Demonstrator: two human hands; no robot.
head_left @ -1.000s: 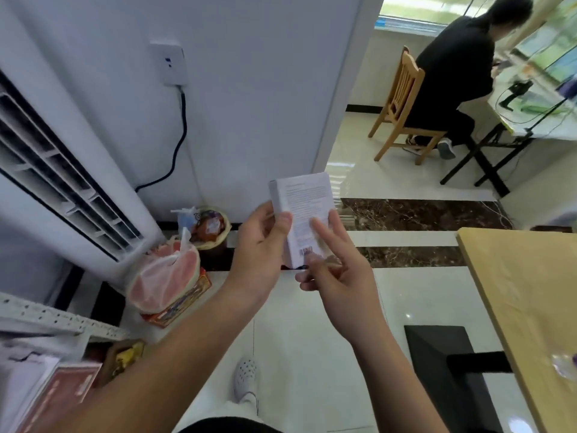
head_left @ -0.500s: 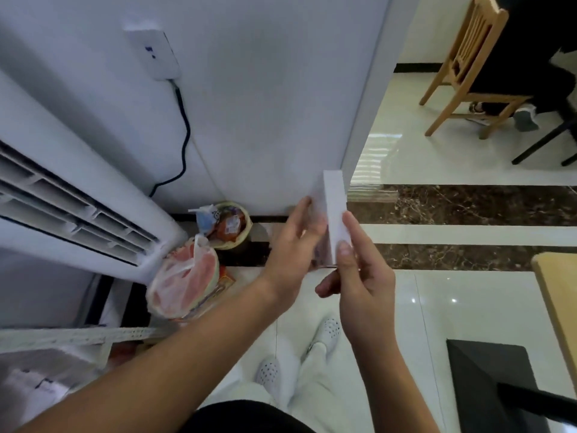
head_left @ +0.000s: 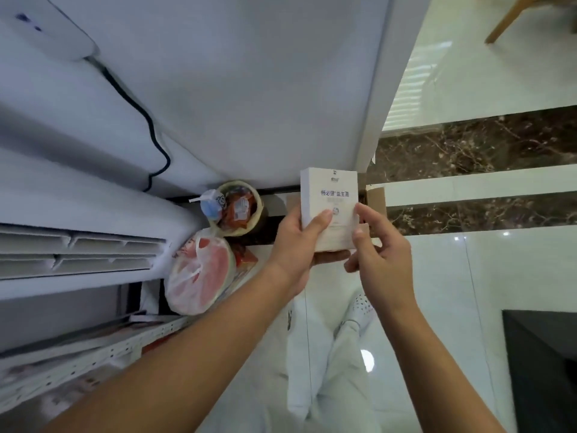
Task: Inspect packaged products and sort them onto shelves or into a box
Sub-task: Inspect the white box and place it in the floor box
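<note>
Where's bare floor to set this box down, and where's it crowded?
Free: glossy white floor tiles right of the white shoe, between dark marble strip and black slab. Crowded: wall base, with bagged watermelon half and round snack-filled bowl.

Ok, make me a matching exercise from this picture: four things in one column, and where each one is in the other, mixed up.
Things
1. white product box
2. bagged watermelon half
3. black cable
4. wooden chair leg

Places
A. hanging down the white wall
B. held up between the left hand and the right hand
C. top right corner of the view
D. low down beside the air conditioner

Pairs: 1-B, 2-D, 3-A, 4-C
</note>
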